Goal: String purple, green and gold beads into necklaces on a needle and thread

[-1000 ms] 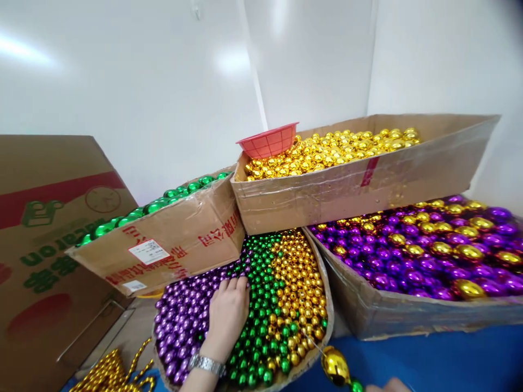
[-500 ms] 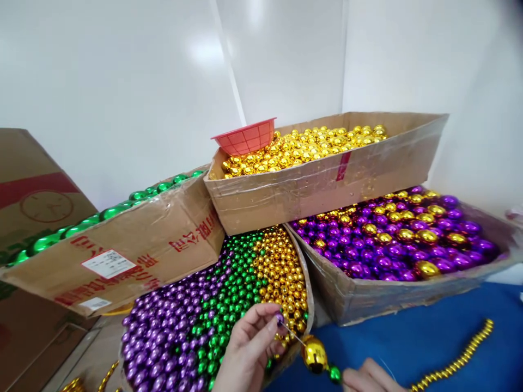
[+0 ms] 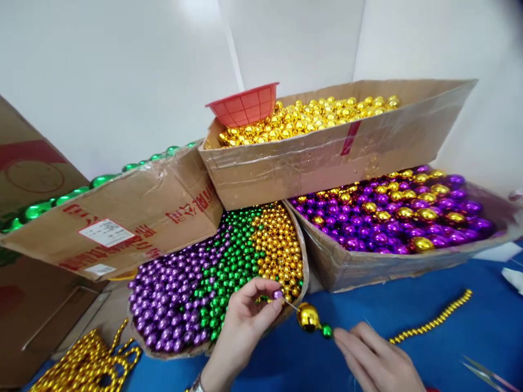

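My left hand [image 3: 239, 326] pinches a small purple bead [image 3: 277, 294] between thumb and index finger, at the tip of a thin needle [image 3: 290, 304]. Farther along this strand sit a large shiny gold bead [image 3: 308, 317] and a small green bead [image 3: 326, 330]. My right hand [image 3: 378, 356] is closed on the strand just behind the green bead; what lies inside its fingers is hidden. Below and behind the left hand is a cardboard tray of small beads, with purple beads [image 3: 167, 305], green beads [image 3: 235, 256] and gold beads [image 3: 280, 245] in bands.
Cardboard boxes surround the tray: one with gold balls [image 3: 302, 122] and a red basket [image 3: 245, 106], one with purple and gold balls [image 3: 368, 228], one with green balls [image 3: 104, 179]. Gold bead strings [image 3: 84, 362] lie left, another [image 3: 433, 321] right, near pointed metal blades [image 3: 484, 374].
The view has tilted downward, so the boxes appear higher and more of the blue table shows. Both hands keep their hold; the purple bead remains at the needle tip.
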`<control>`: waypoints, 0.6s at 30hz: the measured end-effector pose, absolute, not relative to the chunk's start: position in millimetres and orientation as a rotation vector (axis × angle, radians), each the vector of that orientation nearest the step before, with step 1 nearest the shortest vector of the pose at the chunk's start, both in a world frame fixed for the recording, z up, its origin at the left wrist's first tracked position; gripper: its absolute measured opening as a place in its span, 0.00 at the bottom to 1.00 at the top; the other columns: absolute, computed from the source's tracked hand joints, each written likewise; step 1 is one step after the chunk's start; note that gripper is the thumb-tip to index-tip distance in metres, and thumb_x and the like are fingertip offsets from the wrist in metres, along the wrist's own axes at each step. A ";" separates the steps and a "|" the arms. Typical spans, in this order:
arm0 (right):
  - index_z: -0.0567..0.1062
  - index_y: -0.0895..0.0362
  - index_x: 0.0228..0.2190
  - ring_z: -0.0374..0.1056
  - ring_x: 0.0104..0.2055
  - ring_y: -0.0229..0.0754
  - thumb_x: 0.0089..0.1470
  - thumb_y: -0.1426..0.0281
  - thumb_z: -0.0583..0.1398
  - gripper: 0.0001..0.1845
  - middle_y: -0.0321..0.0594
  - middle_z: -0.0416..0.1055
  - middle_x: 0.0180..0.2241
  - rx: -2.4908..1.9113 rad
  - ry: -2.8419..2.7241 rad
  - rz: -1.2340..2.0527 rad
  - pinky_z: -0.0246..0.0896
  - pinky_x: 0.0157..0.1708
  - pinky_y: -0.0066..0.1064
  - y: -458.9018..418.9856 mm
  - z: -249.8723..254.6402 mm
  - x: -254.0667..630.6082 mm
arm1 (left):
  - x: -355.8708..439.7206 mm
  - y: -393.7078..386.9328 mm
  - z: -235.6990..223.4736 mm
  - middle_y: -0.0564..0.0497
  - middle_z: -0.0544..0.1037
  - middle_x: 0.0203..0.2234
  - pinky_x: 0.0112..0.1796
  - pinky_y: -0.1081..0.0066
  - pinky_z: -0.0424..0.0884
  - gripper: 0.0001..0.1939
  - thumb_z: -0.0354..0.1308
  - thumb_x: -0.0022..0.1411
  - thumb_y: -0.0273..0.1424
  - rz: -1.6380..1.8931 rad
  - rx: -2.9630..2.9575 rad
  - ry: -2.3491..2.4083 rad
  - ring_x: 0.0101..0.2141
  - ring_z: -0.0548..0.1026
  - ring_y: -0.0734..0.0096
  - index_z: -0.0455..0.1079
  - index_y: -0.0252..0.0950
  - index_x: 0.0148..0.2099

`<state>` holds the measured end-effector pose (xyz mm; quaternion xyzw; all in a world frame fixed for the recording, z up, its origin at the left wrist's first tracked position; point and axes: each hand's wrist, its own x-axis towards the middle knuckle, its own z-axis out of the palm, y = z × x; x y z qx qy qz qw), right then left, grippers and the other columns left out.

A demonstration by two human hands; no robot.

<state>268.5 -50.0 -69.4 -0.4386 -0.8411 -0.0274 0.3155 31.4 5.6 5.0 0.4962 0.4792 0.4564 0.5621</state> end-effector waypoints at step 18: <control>0.59 0.50 0.56 0.66 0.50 0.42 0.60 0.76 0.48 0.23 0.43 0.67 0.49 -1.323 -2.186 0.805 0.64 0.49 0.38 -83.2 -117.8 259.5 | 38.5 -66.2 -42.3 0.47 0.77 0.29 0.34 0.73 0.68 0.09 0.55 0.64 0.31 0.676 2.009 1.154 0.31 0.74 0.70 0.75 0.34 0.38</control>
